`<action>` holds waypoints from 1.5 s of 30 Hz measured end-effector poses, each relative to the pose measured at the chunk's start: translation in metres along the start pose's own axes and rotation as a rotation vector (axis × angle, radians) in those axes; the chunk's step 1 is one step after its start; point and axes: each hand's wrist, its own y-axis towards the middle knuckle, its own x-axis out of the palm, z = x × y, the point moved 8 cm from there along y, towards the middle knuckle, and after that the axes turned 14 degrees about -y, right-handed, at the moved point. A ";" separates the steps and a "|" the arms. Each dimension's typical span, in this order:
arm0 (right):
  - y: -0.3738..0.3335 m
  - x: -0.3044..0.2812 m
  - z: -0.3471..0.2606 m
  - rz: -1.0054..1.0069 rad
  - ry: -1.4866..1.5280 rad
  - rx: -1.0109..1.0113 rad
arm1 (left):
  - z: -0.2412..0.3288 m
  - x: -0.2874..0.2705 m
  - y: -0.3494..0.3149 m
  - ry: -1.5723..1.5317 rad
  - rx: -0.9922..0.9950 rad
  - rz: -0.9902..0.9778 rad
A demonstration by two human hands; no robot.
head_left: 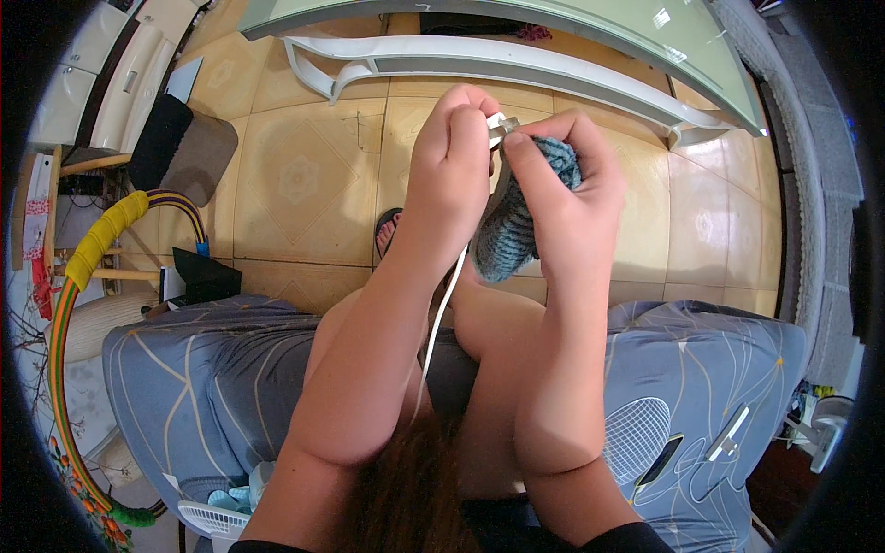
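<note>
In front of me, my left hand (450, 161) pinches a small white plug (495, 130) between its fingers. A thin white cable (437, 332) hangs from that hand down toward my lap. My right hand (573, 189) is closed around a blue-grey ribbed knitted item (505, 241). Its thumb and forefinger meet at a small metallic tip beside the white plug. The two hands nearly touch there; whether the tip belongs to the plug or the knitted item I cannot tell. Part of the knitted item is covered by my right fingers.
A glass-topped table (590, 46) with a white lower frame (516, 60) stands ahead. I sit on a grey patterned sofa (230, 369). On its right lie a white racket-like grid (636, 438), a phone (660, 461) and cables. A hoop (63, 341) and a brown stool (205, 158) are left.
</note>
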 end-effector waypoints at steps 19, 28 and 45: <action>0.003 -0.002 0.011 -0.031 0.144 0.085 | -0.004 0.000 0.003 0.030 0.000 0.023; 0.003 -0.007 0.012 0.047 0.136 0.103 | -0.012 -0.002 0.005 -0.125 -0.121 0.058; 0.003 -0.005 0.008 0.034 0.041 0.067 | 0.007 0.005 0.004 0.131 0.276 -0.042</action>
